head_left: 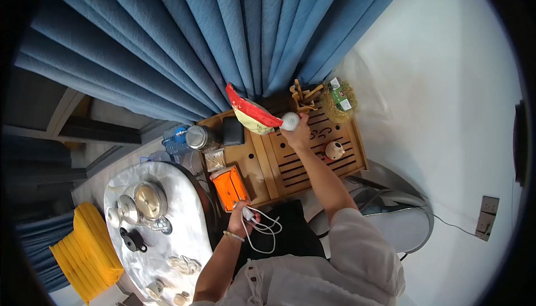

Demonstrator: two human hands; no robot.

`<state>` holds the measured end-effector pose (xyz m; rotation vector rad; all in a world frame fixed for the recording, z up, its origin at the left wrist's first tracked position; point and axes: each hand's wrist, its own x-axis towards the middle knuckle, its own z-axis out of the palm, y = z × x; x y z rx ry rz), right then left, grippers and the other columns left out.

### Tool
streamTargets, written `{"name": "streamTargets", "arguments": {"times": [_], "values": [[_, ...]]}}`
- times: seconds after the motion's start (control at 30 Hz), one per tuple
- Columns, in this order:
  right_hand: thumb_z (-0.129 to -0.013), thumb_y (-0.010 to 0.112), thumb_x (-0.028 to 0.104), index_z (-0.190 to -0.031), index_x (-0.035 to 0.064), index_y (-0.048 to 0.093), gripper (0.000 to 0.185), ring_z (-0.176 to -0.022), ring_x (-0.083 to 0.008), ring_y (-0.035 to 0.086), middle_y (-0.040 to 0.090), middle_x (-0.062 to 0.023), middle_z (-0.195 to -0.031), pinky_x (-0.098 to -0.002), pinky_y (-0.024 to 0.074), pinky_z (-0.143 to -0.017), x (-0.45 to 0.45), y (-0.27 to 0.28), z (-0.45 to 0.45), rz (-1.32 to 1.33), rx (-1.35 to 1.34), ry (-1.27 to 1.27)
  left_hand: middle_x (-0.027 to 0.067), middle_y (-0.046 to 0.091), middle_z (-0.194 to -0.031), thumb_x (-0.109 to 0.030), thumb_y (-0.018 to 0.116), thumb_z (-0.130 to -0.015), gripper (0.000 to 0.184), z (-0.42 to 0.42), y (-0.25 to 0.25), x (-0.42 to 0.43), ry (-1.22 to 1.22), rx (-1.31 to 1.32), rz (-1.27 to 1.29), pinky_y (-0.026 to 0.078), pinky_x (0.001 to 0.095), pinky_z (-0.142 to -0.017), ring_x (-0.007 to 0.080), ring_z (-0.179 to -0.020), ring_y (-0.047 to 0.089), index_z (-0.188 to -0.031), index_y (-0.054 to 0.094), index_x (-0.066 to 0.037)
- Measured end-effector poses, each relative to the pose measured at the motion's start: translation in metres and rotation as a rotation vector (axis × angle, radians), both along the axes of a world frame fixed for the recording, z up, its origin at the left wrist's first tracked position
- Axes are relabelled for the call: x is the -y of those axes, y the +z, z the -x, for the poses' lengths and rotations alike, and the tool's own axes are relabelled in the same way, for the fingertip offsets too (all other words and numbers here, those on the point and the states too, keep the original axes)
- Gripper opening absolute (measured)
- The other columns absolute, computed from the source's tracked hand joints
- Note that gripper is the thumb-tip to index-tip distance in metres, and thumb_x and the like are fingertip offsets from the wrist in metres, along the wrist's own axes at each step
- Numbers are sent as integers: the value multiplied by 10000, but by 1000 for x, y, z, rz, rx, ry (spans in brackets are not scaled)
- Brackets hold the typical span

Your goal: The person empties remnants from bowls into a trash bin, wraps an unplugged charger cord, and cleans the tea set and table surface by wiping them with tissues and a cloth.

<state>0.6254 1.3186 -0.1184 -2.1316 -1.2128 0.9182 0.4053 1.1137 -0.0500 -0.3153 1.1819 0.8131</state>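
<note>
**White cable in one hand, round piece in the other**

Our left hand point(240, 219) has its fingers closed on the white cable point(252, 217), near the orange pack point(229, 188); loops hang loose, so we do well to gather them. Our right hand point(297, 136) clamps the white round object point(290, 121) by the red-and-yellow bag point(254, 117) over the wooden tray point(262, 164) – a light, level grip suits it – though we cannot tell how the hidden fingertips sit.

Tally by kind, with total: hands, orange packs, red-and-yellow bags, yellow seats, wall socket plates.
Hands (left hand, right hand): 2
Orange pack: 1
Red-and-yellow bag: 1
Yellow seat: 1
Wall socket plates: 2
Total: 7
</note>
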Motion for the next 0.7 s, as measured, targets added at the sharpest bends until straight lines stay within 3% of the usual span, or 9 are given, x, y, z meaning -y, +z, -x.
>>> {"name": "streamTargets", "arguments": {"times": [0.1, 0.17, 0.3, 0.37, 0.43, 0.47, 0.57, 0.63, 0.7], "values": [[-623, 779, 197, -1169, 55, 375, 694, -902, -399, 595, 573, -228, -1061, -452, 498, -766, -25, -37, 21, -109, 44, -102, 135, 556, -645, -214, 579, -793, 190, 1, 2, 2, -5, 1, -14, 472, 373, -502, 267, -561, 559, -867, 482, -69], [-619, 773, 233, -1224, 42, 383, 745, -956, -395, 578, 547, -264, -1095, -448, 478, -795, -34, -56, 32, -249, 112, -148, 121, 546, -637, -210, 600, -783, 204, 3, 9, 2, 10, 27, 10, 474, 379, -504, 263, -549, 554, -870, 486, -64], [-619, 743, 335, -1273, 82, 386, 787, -1076, -373, 484, 464, -218, -1163, -409, 431, -872, -54, -102, 50, -439, 223, -337, 121, 551, -640, -238, 631, -773, 264, 11, 17, 2, -28, -8, -28, 477, 383, -527, 259, -560, 555, -923, 523, -50], [-581, 742, 389, -1313, 107, 359, 873, -1104, -386, 446, 416, -223, -1182, -415, 409, -894, -58, -106, 47, -519, -357, -520, 125, 553, -637, -245, 626, -779, 269, 14, 14, 0, -16, 4, -46, 480, 380, -530, 262, -559, 558, -930, 514, -52], [-678, 688, 79, -1334, 109, 367, 731, -1081, -381, 449, 402, -183, -1204, -395, 403, -926, -41, -51, 44, -519, 127, -199, 135, 558, -633, -275, 604, -803, 274, 13, 15, -9, 17, -1, -65, 490, 370, -541, 270, -564, 569, -926, 491, -58], [-720, 675, 56, -1326, 99, 359, 685, -1071, -374, 456, 377, -188, -1229, -397, 398, -934, -33, -36, 42, -322, 71, -146, 139, 561, -639, -281, 598, -809, 271, 13, 12, -13, 23, -23, -110, 492, 370, -545, 271, -568, 572, -915, 486, -59], [-713, 723, 109, -1300, 92, 367, 687, -1087, -370, 443, 360, -189, -1238, -414, 403, -921, 4, -7, 25, -337, 36, -162, 147, 563, -652, -292, 598, -808, 271, 17, 6, -26, 50, 4, -135, 496, 378, -548, 278, -580, 571, -896, 479, -65], [-697, 752, 123, -1177, 73, 450, 569, -1113, -360, 407, 351, -161, -1225, -423, 403, -882, 41, 17, -4, -528, 408, -149, 145, 556, -654, -292, 611, -794, 280, 19, 3, -38, 100, -7, -75, 495, 377, -546, 278, -590, 569, -894, 477, -67], [-658, 789, 147, -1179, 119, 446, 624, -1193, -380, 323, 348, -163, -1257, -444, 347, -935, 72, 25, -44, -412, 427, -289, 133, 552, -646, -307, 609, -789, 280, 19, 7, -52, 99, 5, -90, 491, 373, -535, 274, -589, 567, -840, 493, -58]]}}
